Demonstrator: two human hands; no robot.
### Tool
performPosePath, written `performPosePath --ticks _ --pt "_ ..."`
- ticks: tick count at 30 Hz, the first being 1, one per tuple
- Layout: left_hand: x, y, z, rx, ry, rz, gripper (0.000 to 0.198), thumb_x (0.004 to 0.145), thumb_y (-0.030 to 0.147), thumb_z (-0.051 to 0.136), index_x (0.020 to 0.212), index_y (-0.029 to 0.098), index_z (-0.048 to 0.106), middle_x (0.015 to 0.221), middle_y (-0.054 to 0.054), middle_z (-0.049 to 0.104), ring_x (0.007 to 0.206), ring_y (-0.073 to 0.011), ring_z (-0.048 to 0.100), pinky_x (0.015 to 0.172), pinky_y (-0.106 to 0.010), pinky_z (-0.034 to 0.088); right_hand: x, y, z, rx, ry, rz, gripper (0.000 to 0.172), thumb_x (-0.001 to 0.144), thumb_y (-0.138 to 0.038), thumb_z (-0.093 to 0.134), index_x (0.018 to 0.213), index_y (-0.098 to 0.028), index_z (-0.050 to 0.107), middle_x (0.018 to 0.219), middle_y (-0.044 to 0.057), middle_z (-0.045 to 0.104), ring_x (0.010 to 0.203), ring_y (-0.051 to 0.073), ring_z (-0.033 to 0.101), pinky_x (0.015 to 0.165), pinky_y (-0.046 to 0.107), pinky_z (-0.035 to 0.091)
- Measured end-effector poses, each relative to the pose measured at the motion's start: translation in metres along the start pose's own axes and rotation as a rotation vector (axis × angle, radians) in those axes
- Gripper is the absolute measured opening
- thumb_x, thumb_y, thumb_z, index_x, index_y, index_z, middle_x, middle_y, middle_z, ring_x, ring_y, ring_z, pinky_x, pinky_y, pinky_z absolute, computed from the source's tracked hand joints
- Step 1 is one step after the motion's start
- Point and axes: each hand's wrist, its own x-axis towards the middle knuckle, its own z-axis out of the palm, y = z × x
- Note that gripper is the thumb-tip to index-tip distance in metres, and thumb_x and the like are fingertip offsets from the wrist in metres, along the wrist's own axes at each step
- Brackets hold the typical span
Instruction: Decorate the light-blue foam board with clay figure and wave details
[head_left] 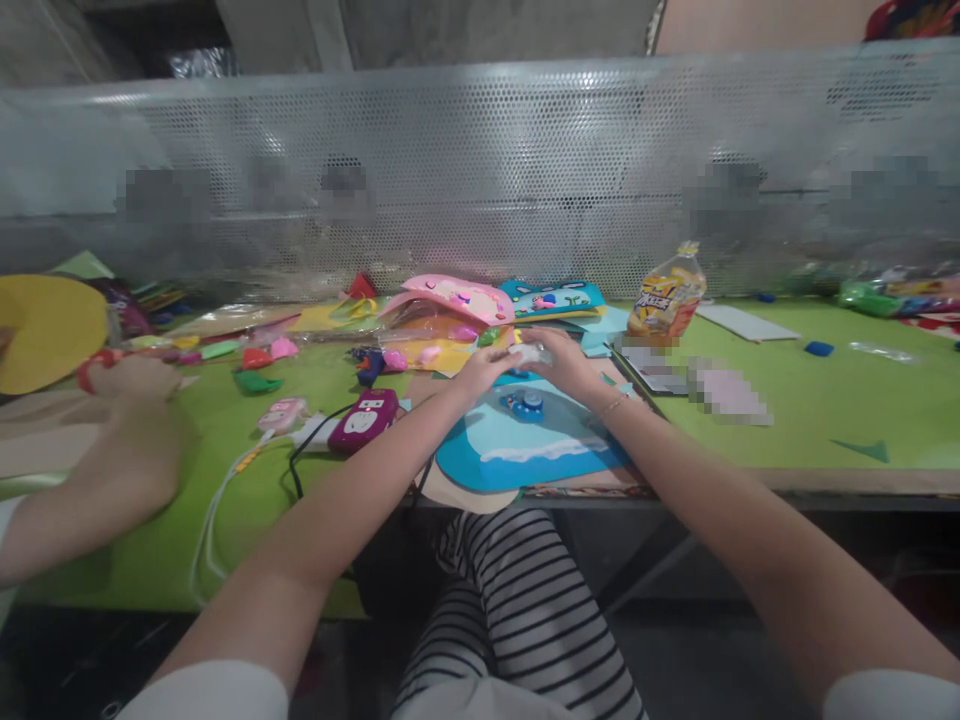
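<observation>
Two bare hands meet with fingers curled inward, the left hand (pixel 487 370) and the right hand (pixel 562 362) together grasping a small whitish, translucent piece (pixel 529 353) near their fingertips, though blur hides exactly which fingers press on it. Dark lettering on the yellow snack bag (pixel 666 300), standing beyond and to the right of the hands, is too blurred to read. The piece is held above the far part of a blue cutout (pixel 517 475), whose paler field bears a wavy white band (pixel 540 453) and a blue, spiral-shelled snail-like figure (pixel 532 402).
</observation>
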Motion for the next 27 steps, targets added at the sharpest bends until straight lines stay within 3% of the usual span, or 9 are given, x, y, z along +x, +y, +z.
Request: performPosePath --ticks 3,6,9,12,18,22,27 --pt "-0.001 -0.002 0.001 0.127 -0.011 0.044 0.018 0.066 0.03 0.075 0.069 0.016 0.063 0.051 0.005 0.048 0.043 -0.005 0.036 0.043 -0.02 0.023 -0.001 -0.014 0.0 0.102 -0.007 -0.025 0.059 0.068 -0.033 0.073 0.123 -0.023 0.052 0.124 0.01 0.057 0.118 0.026 0.049 0.1 0.042 0.039" --pt "0.001 -0.004 -0.003 0.13 0.045 0.047 0.02 0.068 0.031 0.074 0.075 0.016 0.063 0.051 0.006 0.047 0.04 -0.0042 0.034 0.043 -0.02 0.023 0.0 -0.016 -0.001 0.237 0.103 0.111 0.06 0.067 -0.04 0.073 0.121 -0.022 0.052 0.126 0.011 0.053 0.119 0.026 0.048 0.097 0.041 0.043" --pt "0.004 -0.004 -0.005 0.118 0.106 0.075 0.021 0.067 0.03 0.074 0.08 0.016 0.064 0.058 0.004 0.053 0.044 -0.0048 0.038 0.047 -0.019 0.029 0.0 -0.011 -0.001 0.455 0.112 0.346 0.04 0.072 -0.045 0.065 0.102 -0.019 0.06 0.104 0.009 0.063 0.097 0.023 0.059 0.084 0.039 0.051" --pt "0.006 -0.004 -0.006 0.123 0.132 0.1 0.02 0.066 0.028 0.074 0.08 0.016 0.064 0.063 0.002 0.059 0.053 -0.0079 0.048 0.055 -0.02 0.038 0.001 -0.007 -0.002 0.633 0.06 0.51 0.034 0.065 -0.047 0.069 0.08 -0.017 0.063 0.078 0.004 0.064 0.074 0.018 0.061 0.074 0.037 0.053" --pt "0.005 -0.002 -0.004 0.185 0.166 0.139 0.013 0.07 0.02 0.071 0.08 0.015 0.065 0.066 0.0 0.062 0.065 -0.0117 0.057 0.061 -0.021 0.044 0.004 -0.011 -0.005 0.761 0.067 0.688 0.039 0.049 -0.046 0.08 0.068 -0.017 0.064 0.07 0.001 0.063 0.07 0.014 0.059 0.065 0.028 0.051" --pt "0.004 -0.002 -0.005 0.243 0.178 0.138 0.01 0.073 0.019 0.069 0.081 0.014 0.066 0.065 0.0 0.062 0.064 -0.0116 0.056 0.059 -0.021 0.044 0.004 -0.011 -0.006 0.785 -0.001 0.742 0.039 0.042 -0.042 0.084 0.062 -0.016 0.062 0.062 -0.001 0.059 0.064 0.011 0.055 0.061 0.025 0.048" --pt "0.005 -0.002 -0.006 0.261 0.167 0.111 0.014 0.072 0.021 0.071 0.084 0.015 0.066 0.064 0.001 0.06 0.057 -0.009 0.051 0.054 -0.019 0.039 0.004 -0.01 -0.005 0.789 -0.015 0.68 0.039 0.044 -0.04 0.084 0.058 -0.016 0.057 0.054 -0.004 0.054 0.056 0.008 0.05 0.055 0.022 0.044"
